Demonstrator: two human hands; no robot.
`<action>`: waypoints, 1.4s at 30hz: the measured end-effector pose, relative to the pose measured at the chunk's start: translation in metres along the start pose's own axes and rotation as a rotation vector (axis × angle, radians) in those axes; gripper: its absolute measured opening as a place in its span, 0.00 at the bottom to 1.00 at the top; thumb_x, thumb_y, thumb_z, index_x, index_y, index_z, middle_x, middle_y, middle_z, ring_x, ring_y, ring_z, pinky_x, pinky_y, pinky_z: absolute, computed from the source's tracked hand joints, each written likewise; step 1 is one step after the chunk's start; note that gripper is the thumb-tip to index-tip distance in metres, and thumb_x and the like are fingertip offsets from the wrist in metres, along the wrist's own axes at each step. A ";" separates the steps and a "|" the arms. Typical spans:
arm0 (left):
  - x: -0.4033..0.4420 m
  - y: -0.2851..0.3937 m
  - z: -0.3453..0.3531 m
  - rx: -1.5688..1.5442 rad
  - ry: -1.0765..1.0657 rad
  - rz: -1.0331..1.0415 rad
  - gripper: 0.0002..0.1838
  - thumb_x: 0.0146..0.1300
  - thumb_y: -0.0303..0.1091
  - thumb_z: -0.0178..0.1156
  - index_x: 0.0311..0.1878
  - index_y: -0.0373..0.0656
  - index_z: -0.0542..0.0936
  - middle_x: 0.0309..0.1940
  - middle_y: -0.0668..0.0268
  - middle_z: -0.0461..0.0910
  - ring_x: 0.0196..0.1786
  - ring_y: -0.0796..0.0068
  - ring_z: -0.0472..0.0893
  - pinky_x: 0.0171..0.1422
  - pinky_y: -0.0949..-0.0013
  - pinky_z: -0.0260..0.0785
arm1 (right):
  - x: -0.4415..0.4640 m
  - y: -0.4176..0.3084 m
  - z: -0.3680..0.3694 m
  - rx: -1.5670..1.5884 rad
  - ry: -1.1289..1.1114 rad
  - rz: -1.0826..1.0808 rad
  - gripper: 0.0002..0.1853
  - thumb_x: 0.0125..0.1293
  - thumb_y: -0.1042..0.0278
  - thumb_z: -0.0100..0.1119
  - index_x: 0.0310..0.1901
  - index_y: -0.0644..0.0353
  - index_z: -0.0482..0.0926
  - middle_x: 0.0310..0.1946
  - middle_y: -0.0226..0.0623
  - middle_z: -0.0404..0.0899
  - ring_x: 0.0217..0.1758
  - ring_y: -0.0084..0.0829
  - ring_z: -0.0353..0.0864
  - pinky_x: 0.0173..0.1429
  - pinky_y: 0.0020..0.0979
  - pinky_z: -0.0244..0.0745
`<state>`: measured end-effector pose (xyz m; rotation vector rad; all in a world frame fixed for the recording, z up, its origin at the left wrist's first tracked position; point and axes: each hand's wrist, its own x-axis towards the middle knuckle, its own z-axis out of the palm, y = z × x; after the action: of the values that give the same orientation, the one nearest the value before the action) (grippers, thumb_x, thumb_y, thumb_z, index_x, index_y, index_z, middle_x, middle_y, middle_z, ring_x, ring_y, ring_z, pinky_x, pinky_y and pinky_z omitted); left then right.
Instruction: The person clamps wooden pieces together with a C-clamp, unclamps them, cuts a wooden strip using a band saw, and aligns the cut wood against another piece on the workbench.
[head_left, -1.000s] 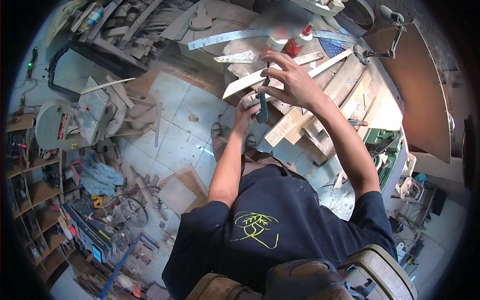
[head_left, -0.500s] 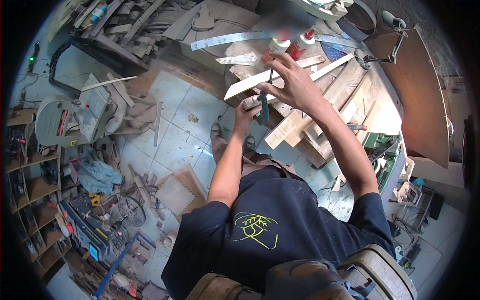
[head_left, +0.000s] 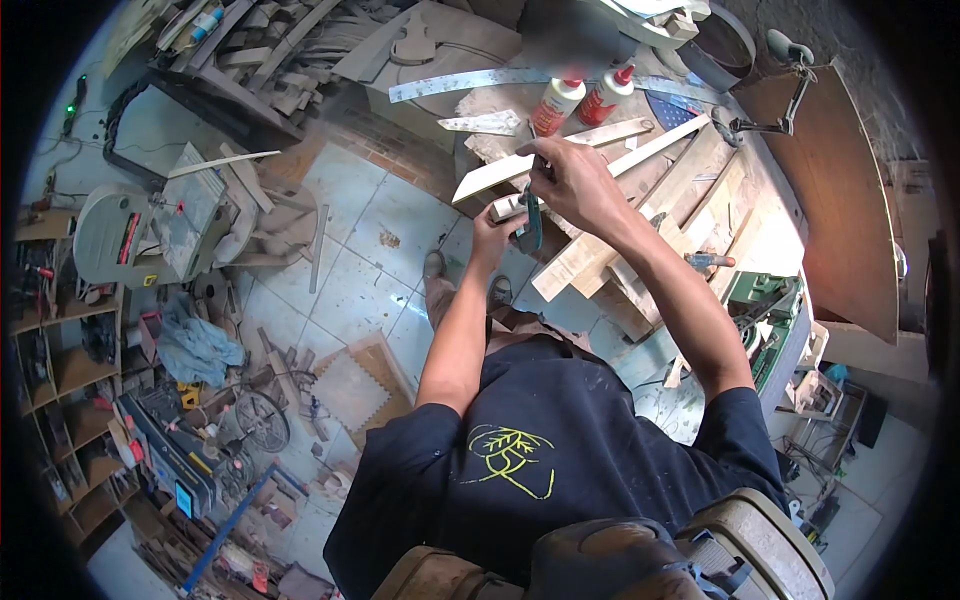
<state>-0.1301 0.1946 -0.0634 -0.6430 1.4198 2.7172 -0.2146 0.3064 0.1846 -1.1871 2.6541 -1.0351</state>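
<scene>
The right hand (head_left: 582, 188) has changed most: its spread fingers have curled in, lower and closer around the dark upper part of a teal clamp-like tool (head_left: 533, 226). Its fingertips are together there, though the knuckles hide the exact contact. The grip looks more closed than in the earlier frame, which suggests firmer control of the tool's upper end.

The left hand (head_left: 488, 238), at nine o'clock from the tool, is closed on a small pale wooden piece (head_left: 507, 207); the teal tool stands right beside this piece, apparently against it. This hold differs little from the earlier frame.

With the right hand lower, two red-and-white bottles, the nearer (head_left: 557, 107) and the farther (head_left: 606, 96), show more fully at twelve o'clock from it, on the table (head_left: 777, 207). A long pale strip (head_left: 494, 178) lies at eleven o'clock from the tool, and a flat board (head_left: 567, 264) at four o'clock. The whole view has also shifted slightly.
</scene>
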 end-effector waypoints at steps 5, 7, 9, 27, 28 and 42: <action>0.001 0.001 -0.001 0.012 -0.004 -0.013 0.19 0.58 0.24 0.73 0.53 0.40 0.84 0.43 0.70 0.86 0.42 0.81 0.83 0.44 0.75 0.74 | 0.004 -0.009 -0.011 -0.064 -0.123 -0.030 0.16 0.59 0.79 0.58 0.50 0.65 0.81 0.38 0.52 0.83 0.41 0.52 0.84 0.46 0.45 0.78; -0.001 0.000 0.000 -0.025 -0.003 -0.002 0.18 0.58 0.25 0.73 0.53 0.40 0.84 0.43 0.70 0.86 0.42 0.81 0.83 0.43 0.75 0.74 | 0.004 -0.009 -0.012 -0.072 -0.152 -0.049 0.16 0.59 0.79 0.57 0.50 0.65 0.82 0.38 0.52 0.83 0.42 0.52 0.84 0.48 0.46 0.78; 0.000 0.001 0.003 -0.044 0.008 0.000 0.18 0.58 0.25 0.73 0.52 0.40 0.84 0.42 0.70 0.86 0.42 0.80 0.83 0.42 0.74 0.75 | 0.003 -0.004 -0.010 -0.063 -0.149 -0.114 0.15 0.59 0.79 0.57 0.49 0.66 0.81 0.38 0.51 0.83 0.42 0.53 0.84 0.49 0.47 0.78; -0.032 0.035 0.017 0.663 0.158 0.689 0.36 0.52 0.28 0.70 0.68 0.41 0.72 0.63 0.53 0.71 0.66 0.54 0.71 0.66 0.60 0.65 | 0.009 0.003 -0.033 -0.015 -0.364 -0.176 0.28 0.45 0.82 0.58 0.54 0.71 0.79 0.40 0.52 0.80 0.46 0.53 0.82 0.51 0.47 0.77; -0.036 0.037 0.019 0.735 0.218 0.778 0.33 0.53 0.29 0.69 0.65 0.40 0.74 0.62 0.53 0.72 0.66 0.54 0.71 0.64 0.61 0.65 | 0.008 0.002 -0.035 -0.018 -0.373 -0.162 0.28 0.44 0.83 0.59 0.54 0.70 0.79 0.40 0.52 0.80 0.46 0.53 0.82 0.51 0.47 0.77; -0.078 0.049 0.087 0.755 0.129 0.446 0.17 0.72 0.43 0.59 0.41 0.34 0.73 0.27 0.53 0.75 0.32 0.53 0.75 0.42 0.55 0.67 | 0.012 0.015 -0.037 -0.117 -0.370 -0.340 0.24 0.54 0.83 0.57 0.56 0.66 0.82 0.40 0.51 0.85 0.47 0.50 0.85 0.54 0.44 0.80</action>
<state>-0.0986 0.2482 0.0473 -0.4828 2.6571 2.0901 -0.2444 0.3261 0.2069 -1.7071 2.3009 -0.6145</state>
